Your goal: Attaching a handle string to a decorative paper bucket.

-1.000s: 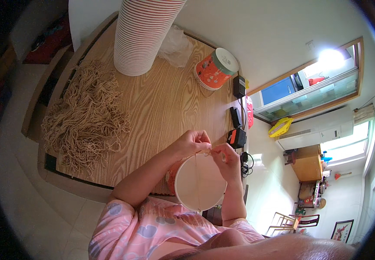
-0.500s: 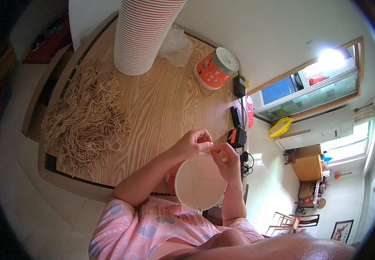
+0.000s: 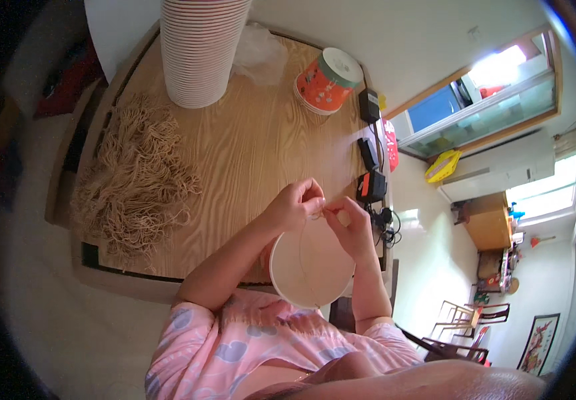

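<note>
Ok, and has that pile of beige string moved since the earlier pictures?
No; the pile of beige string lies in the same place relative to the left edge of the wooden table.

The open tub [image 3: 328, 267] is white inside and orange-red outside; the string [image 3: 303, 250] and heaped cords [image 3: 138, 177] are tan. Small pale figures and 1 green band mark the orange-red upturned tub [image 3: 324, 88]. Grey-violet blotches pattern the pink shirt [image 3: 201, 353]; brown grain streaks the tabletop [image 3: 248, 133].
</note>
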{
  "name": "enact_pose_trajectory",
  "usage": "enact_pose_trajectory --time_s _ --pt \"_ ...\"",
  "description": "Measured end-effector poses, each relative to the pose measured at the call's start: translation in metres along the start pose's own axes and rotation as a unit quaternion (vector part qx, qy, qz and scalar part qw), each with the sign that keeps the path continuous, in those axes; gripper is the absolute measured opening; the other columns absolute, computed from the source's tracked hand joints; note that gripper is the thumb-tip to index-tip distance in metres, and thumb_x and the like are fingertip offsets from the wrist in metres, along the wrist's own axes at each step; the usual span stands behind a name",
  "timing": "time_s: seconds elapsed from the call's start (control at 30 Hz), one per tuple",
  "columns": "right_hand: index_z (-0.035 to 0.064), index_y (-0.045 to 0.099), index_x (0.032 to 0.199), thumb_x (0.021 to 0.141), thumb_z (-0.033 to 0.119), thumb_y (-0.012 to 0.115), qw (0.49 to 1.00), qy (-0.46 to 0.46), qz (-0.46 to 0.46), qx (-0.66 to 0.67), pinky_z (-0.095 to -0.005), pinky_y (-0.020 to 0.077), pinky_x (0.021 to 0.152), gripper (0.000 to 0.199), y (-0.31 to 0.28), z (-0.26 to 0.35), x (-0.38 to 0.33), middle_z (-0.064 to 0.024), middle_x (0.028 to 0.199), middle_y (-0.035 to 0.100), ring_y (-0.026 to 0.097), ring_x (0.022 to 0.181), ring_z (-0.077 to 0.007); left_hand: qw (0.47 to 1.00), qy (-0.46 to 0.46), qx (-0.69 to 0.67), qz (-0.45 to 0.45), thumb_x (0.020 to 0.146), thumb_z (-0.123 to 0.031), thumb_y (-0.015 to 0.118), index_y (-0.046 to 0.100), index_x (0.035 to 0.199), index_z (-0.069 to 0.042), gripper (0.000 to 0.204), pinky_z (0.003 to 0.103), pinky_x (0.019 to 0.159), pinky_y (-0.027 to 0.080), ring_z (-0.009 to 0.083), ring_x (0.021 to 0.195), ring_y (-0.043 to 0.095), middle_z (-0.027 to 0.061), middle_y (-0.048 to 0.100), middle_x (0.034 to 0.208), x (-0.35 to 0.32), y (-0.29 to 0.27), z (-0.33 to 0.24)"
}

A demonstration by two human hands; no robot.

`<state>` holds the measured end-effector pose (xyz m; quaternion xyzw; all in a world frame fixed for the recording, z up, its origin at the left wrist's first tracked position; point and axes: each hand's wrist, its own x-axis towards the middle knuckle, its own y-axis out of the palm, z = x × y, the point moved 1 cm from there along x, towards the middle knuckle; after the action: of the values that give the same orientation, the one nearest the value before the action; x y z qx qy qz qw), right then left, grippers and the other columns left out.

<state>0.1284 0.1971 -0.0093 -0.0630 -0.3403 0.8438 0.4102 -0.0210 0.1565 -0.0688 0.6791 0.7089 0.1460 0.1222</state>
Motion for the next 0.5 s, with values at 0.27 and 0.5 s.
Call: enact_pose_trajectory --time_s 0.27,0.5 --pt "-0.0021 0.058 0.086 0.078 -0.001 0.061 0.998 0.042 0.024 0.043 -0.0238 0.0468 0.068 0.008 0.001 0.013 -0.016 -0.0063 0.076 0.062 0.059 0.073 -0.0109 0.996 -0.081 0.028 0.006 0.087 -0.008 0.057 0.051 0.087 -0.004 0.007 0.017 0.047 0.031 0.0026 0.055 0.042 -0.004 0.049 0.065 -0.025 0.01 -0.02" --pt "0.0011 0.058 0.086 0.08 0.004 0.061 0.995 0.006 0.045 0.085 -0.0294 0.0478 0.064 0.007 0.002 0.018 -0.04 -0.0111 0.077 0.061 0.06 0.071 -0.0207 0.995 -0.068 0.042 -0.056 0.087 -0.01 0.059 0.057 0.089 -0.006 0.005 0.019 0.051 0.034 0.0021 0.061 0.047 -0.0024 0.056 0.072 -0.062 0.016 -0.013"
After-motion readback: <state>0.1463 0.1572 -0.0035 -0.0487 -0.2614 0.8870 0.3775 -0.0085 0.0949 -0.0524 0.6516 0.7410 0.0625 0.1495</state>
